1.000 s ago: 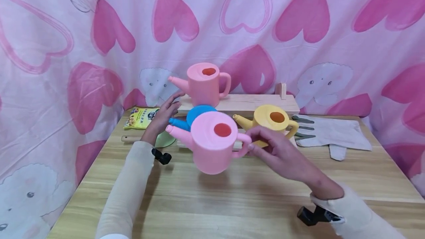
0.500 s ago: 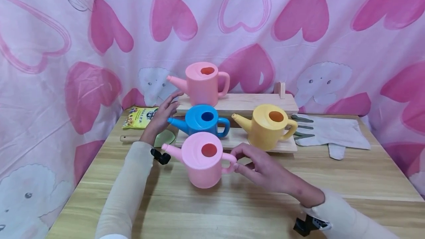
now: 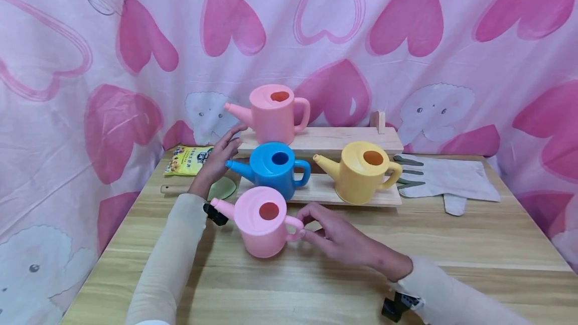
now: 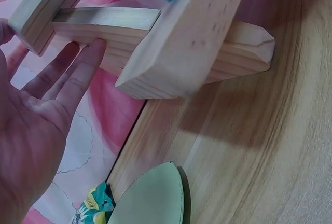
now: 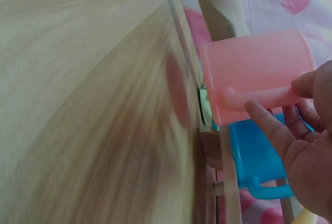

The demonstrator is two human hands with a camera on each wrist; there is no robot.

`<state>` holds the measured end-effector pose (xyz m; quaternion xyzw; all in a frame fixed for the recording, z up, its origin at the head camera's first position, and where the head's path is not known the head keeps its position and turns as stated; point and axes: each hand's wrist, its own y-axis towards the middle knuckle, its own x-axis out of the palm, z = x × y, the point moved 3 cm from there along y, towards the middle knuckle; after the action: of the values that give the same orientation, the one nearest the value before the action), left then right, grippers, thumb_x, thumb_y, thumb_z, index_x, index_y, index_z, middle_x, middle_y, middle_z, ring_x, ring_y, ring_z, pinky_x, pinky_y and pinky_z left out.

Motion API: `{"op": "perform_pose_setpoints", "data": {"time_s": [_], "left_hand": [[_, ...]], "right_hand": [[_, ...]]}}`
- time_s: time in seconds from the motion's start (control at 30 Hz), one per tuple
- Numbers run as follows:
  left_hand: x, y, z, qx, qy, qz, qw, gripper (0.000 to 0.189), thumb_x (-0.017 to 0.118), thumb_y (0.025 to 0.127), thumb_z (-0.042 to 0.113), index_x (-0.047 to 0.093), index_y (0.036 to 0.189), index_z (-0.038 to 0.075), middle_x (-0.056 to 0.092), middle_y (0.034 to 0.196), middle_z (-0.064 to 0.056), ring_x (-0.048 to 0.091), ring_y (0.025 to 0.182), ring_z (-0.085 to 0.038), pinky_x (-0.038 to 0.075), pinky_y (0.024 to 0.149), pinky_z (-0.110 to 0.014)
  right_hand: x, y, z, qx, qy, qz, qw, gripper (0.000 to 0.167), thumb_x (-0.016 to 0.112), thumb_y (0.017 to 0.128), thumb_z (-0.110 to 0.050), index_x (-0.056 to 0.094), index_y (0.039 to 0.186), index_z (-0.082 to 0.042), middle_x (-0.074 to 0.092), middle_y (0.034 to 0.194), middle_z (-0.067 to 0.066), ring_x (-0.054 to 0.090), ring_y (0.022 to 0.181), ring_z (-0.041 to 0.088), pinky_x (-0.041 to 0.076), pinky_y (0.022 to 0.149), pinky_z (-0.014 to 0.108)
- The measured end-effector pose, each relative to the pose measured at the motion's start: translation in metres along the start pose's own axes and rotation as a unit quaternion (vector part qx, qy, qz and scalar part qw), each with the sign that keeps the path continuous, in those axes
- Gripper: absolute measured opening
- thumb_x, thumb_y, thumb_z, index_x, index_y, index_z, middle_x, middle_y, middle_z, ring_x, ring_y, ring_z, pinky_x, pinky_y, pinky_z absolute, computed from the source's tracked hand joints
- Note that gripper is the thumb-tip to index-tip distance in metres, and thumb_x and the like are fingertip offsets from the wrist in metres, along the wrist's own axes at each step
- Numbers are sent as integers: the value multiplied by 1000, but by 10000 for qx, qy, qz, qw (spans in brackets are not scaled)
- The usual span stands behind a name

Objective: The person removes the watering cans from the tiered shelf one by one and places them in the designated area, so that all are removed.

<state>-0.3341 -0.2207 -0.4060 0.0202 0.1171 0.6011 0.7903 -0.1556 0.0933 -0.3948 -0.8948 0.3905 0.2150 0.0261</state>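
My right hand pinches the light pink can by its handle, aloft in front of the wooden rack; my left hand, fingers extended, meets the rack's left end (steadying it, I judge). I'd carry the can level, clear of the blue can.
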Motion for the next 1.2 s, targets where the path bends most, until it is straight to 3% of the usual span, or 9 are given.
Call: {"op": "perform_pose_setpoints", "data": {"time_s": [0.23, 0.5, 0.93, 1.03, 1.13, 1.2], "left_hand": [[1, 0, 1, -24, 230, 34, 9997, 53, 46, 111, 39, 38, 160, 22, 22, 169, 5, 19, 154, -27, 24, 120, -57], [1, 1, -1, -28, 209, 1, 9998, 53, 45, 111, 39, 37, 160, 22, 21, 169, 6, 18, 154, -25, 24, 120, -56], [1, 1, -2, -46, 274, 68, 9996, 51, 45, 111, 38, 38, 160, 23, 22, 169, 5, 21, 152, -25, 24, 120, -56], [1, 1, 0, -35, 291, 84, 9995, 51, 44, 112, 38, 38, 160, 23, 25, 167, 3, 31, 140, -27, 25, 119, -57], [1, 0, 1, -36, 243, 106, 9996, 51, 44, 111, 38, 38, 160, 23, 27, 166, 2, 34, 130, -25, 27, 119, -56], [1, -1, 0, -46, 169, 85, 9998, 52, 45, 111, 38, 38, 160, 23, 27, 166, 2, 35, 130, -26, 27, 119, -56]], "right_hand": [[8, 6, 6, 40, 138, -36, 9999, 24, 66, 103, -22, 56, 124, -28, 62, 126, 5, 59, 119, 17, 55, 95, 35], [14, 10, 13, 193, 173, 21, 9997, 24, 66, 102, -15, 59, 121, -27, 62, 123, -3, 59, 115, 16, 53, 99, 40], [19, 14, 22, 361, 104, -64, 9993, 22, 66, 103, -24, 58, 122, -32, 60, 123, -8, 59, 116, 14, 53, 97, 40], [19, 17, 21, 336, 78, -26, 9994, 21, 67, 103, -23, 59, 120, -32, 61, 123, -10, 59, 116, 14, 54, 96, 39], [20, 20, 21, 311, -8, 30, 9995, 20, 68, 102, -23, 60, 119, -30, 61, 121, -11, 59, 115, 13, 54, 95, 40], [20, 21, 21, 305, -63, 61, 9995, 19, 68, 102, -22, 61, 118, -29, 62, 120, -11, 60, 114, 12, 54, 95, 40]]}}
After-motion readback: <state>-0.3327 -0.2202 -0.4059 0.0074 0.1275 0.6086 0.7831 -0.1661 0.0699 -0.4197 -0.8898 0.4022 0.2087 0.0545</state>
